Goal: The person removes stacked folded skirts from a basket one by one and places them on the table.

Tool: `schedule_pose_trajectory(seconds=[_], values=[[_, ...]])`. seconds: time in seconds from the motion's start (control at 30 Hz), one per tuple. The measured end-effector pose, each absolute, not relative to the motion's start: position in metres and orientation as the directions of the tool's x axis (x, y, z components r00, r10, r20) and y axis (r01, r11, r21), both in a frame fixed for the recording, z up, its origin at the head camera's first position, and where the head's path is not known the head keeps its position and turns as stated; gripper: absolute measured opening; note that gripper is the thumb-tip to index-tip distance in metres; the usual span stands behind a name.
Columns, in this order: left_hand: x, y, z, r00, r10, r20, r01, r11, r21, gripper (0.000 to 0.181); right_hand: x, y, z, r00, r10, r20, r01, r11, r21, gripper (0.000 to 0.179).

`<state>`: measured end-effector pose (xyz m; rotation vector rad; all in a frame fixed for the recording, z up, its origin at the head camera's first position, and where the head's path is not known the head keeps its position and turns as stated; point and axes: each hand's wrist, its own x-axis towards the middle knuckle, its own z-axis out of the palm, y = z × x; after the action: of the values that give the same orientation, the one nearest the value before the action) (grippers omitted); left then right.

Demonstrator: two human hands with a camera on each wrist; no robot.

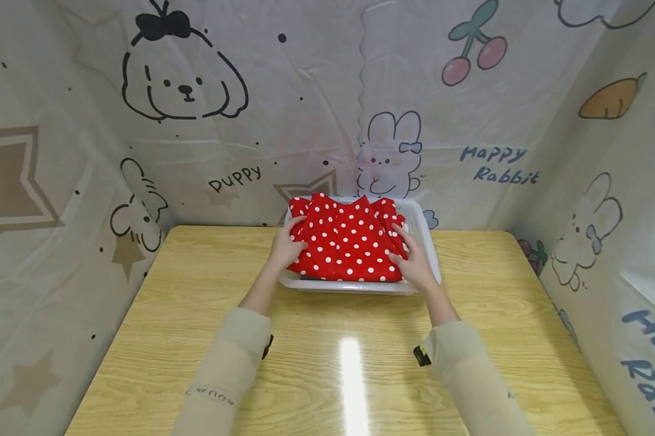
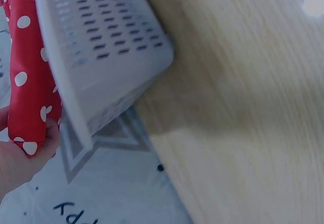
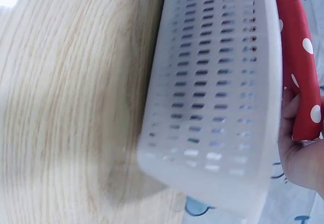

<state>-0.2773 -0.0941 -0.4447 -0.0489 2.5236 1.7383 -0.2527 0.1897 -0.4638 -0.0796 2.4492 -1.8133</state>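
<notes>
A red cloth with white dots [image 1: 346, 242], folded into a bundle, is at the white plastic basket [image 1: 354, 288]. Its exact kind I cannot tell. My left hand [image 1: 286, 247] grips its left side, and my right hand [image 1: 414, 263] holds the right side. In the left wrist view, the thumb and fingers of the left hand [image 2: 23, 166] close round the cloth's folded edge [image 2: 28, 77], above the basket's rim. The right wrist view has the right hand [image 3: 301, 161] pinching the other end of the cloth [image 3: 301, 57] in the same manner. The basket's inside is mostly hidden.
The basket stands near the far edge of a wooden table [image 1: 207, 290]. Behind it and along both sides hangs a pale printed curtain [image 1: 305, 91] with cartoon animals. A bright light reflection lies on the near tabletop.
</notes>
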Motion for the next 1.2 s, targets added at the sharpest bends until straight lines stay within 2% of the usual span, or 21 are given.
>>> schedule_pose_trajectory(seconds=[0.23,0.5,0.77,1.07,1.2], values=[[-0.259,-0.121,-0.426,-0.995,0.015,-0.102,-0.092,0.321,0.942,0.061,-0.238,0.165,-0.451,-0.994,-0.104,0.022,-0.049,0.264,-0.963,0.067],[-0.237,-0.162,-0.422,-0.994,0.011,-0.106,-0.096,0.355,0.93,0.06,-0.201,0.12,-0.422,-0.983,-0.14,0.116,-0.135,0.139,-0.981,0.063],[-0.207,-0.211,-0.421,-0.992,0.015,-0.127,-0.112,0.375,0.92,0.061,-0.175,0.076,-0.43,-0.963,-0.149,0.225,-0.241,0.106,-0.965,0.06],[-0.169,-0.257,-0.421,-0.995,-0.004,-0.102,-0.095,0.408,0.908,0.062,-0.15,0.033,-0.442,-0.943,-0.195,0.27,-0.279,0.021,-0.96,0.058],[-0.152,-0.278,-0.425,-0.997,-0.013,-0.082,-0.08,0.429,0.9,0.061,-0.139,0.016,-0.445,-0.93,-0.221,0.294,-0.311,0.043,-0.949,0.057]])
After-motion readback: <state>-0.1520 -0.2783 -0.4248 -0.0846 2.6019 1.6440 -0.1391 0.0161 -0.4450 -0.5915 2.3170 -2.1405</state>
